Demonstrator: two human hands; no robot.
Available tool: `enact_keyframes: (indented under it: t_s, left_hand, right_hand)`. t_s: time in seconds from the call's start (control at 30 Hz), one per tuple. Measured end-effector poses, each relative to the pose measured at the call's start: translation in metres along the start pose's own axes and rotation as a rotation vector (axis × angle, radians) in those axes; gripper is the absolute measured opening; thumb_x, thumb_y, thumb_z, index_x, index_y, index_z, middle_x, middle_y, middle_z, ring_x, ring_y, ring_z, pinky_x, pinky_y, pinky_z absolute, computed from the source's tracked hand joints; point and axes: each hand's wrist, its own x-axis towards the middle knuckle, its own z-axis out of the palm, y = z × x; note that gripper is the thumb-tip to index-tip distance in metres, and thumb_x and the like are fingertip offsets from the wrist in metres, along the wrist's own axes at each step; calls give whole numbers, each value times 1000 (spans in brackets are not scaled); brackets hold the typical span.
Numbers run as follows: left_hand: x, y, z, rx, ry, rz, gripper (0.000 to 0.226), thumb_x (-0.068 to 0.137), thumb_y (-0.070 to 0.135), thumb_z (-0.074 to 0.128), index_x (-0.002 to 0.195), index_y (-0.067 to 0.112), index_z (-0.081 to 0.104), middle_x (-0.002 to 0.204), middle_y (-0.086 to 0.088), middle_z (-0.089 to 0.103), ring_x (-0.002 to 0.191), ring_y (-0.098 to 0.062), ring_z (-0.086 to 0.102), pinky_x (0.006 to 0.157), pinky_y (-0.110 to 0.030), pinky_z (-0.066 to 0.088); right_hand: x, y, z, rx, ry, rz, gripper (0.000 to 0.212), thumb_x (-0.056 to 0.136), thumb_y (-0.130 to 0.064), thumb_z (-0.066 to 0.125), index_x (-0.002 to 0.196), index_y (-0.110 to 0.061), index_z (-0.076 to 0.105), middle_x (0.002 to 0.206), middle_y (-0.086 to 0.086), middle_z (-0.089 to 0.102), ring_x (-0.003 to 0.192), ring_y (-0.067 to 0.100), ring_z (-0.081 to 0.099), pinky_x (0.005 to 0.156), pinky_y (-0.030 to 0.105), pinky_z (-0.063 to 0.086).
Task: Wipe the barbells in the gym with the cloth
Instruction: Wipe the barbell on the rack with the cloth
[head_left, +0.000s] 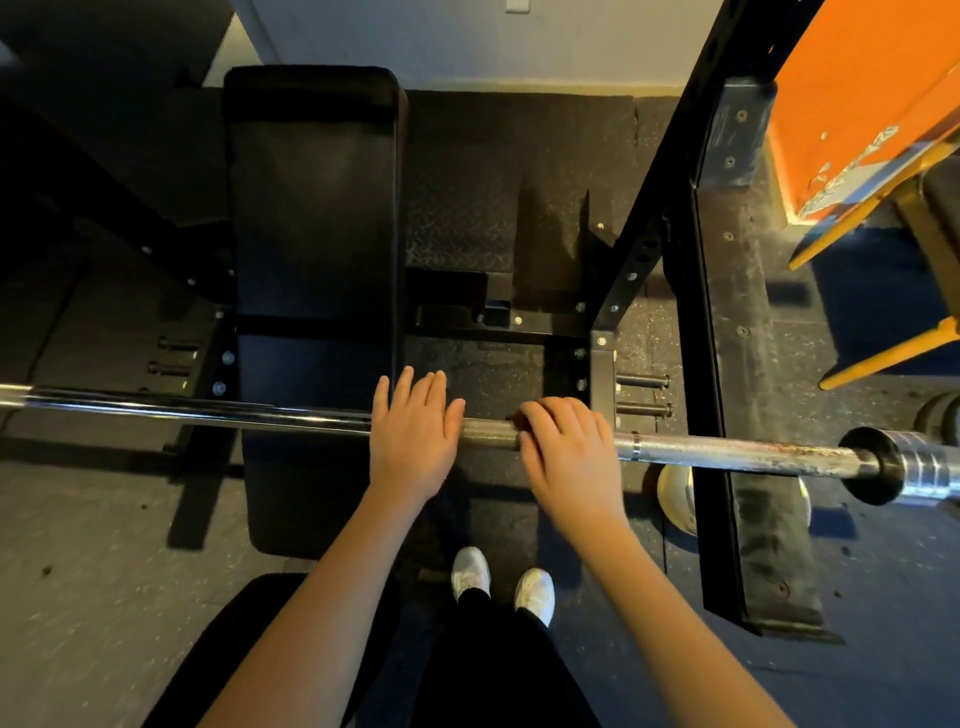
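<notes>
The barbell (727, 451), racked across the bench (311, 208), was pressed by the flat left hand (413, 441) and gripped by the right hand (569, 457), fingers (556, 415) curled over possibly a dark cloth (517, 420); it could be rolled by hard wiping.

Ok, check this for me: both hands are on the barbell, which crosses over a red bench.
Not red: the head view shows a black bench. The left hand and right hand are on the barbell crossing it.

Print on the orange box (857, 104) is too blurred to read.
</notes>
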Motion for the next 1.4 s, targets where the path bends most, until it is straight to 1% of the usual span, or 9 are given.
enact_keyframes:
  t_s: [0.13,0.3,0.47,0.57,0.67,0.9,1.0,1.23,1.4]
  left_hand:
    - [-1,-22,-5,16,-18,-71,62,99,44,6,152,20,27,161,0,22,150,-21,-1,121,-44,-3]
    - [-8,-23,2,1,33,-112,65,97,44,5,149,19,34,158,-2,30,150,-24,7,121,-45,1]
    - [-18,-34,7,-44,83,-76,75,93,50,-1,148,17,36,157,-4,32,150,-24,8,117,-41,-5]
    - [-24,-42,7,-61,127,-114,70,95,49,6,146,15,41,153,-6,38,149,-26,16,116,-43,-2]
    - [-28,-40,7,-71,138,-138,67,95,46,9,143,16,44,152,-6,40,147,-25,21,116,-43,0]
    - [-33,-48,6,-46,74,-124,79,87,52,-9,153,18,18,161,0,17,148,-16,-5,115,-37,-11]
    - [-37,-57,9,-15,88,-128,73,92,51,-1,152,16,20,161,-2,20,144,-15,-7,115,-40,-8]
    - [-47,-66,9,-1,134,-9,65,105,43,7,141,5,45,148,-14,43,142,-31,30,113,-54,19]
    - [-55,-75,3,-117,230,-226,63,99,46,26,149,8,28,157,-10,24,145,-24,13,116,-47,11]
  right_hand:
    - [-16,39,-17,1,-9,64,41,94,-36,41,119,-13,64,117,6,63,114,26,54,99,43,42]
    - [6,-36,17,72,4,85,29,85,-16,68,112,-6,69,113,12,68,111,33,61,98,50,47]
    - [21,-41,9,114,-249,-43,38,97,-33,49,131,-18,57,125,1,62,118,23,56,101,41,41]
    - [1,-9,-8,117,-218,-53,42,95,-39,40,126,-19,59,121,1,63,115,23,57,98,43,46]
    - [-4,-27,10,5,-156,3,36,86,-29,63,117,-11,66,113,10,66,108,31,62,91,48,51]
    - [14,-64,18,67,-251,-168,39,90,-33,59,126,-19,58,122,3,62,115,24,57,95,40,48]
    - [-2,-38,8,38,-218,-178,43,87,-33,64,127,-21,54,123,3,60,117,25,56,95,42,49]
    - [14,-86,26,-7,-237,-89,42,81,-24,74,120,-14,64,117,7,65,111,29,60,94,45,50]
    - [0,-66,11,-49,-273,-183,48,83,-29,72,128,-18,58,124,4,60,117,26,57,96,41,48]
